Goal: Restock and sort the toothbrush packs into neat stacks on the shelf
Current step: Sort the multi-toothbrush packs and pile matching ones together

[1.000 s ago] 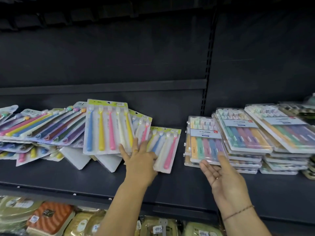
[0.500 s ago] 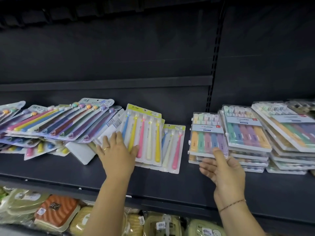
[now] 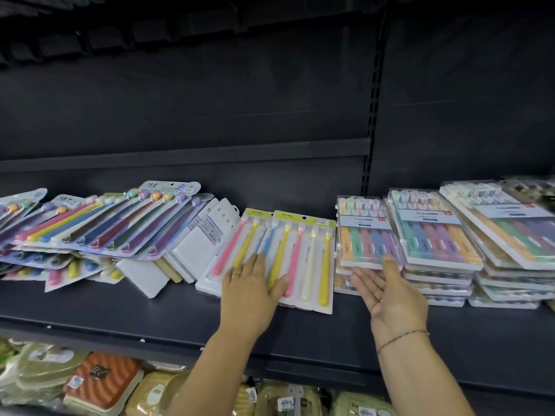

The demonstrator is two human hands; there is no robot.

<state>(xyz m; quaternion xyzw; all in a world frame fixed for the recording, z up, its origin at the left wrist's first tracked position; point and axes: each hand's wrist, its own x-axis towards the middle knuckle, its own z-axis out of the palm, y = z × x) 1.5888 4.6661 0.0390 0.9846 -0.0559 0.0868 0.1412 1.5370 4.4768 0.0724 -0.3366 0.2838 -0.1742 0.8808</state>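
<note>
We are pressing our left hand [image 3: 252,283], fingers straight and flat, on two overlapping yellow-topped toothbrush packs [image 3: 303,250] lying mid-way along the shelf [image 3: 120,319]. Our right hand [image 3: 390,292], palm up and spread, gripping nothing, is touching the leftmost of three clear-boxed pack stacks [image 3: 365,232].

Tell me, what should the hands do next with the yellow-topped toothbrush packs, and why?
Probably slide the top yellow-topped pack left with the left hand until it sits squarely over the pack beneath. The two overlap crookedly, the left hand lies flat on them, and the right hand is open, free to steady the edge.
</note>
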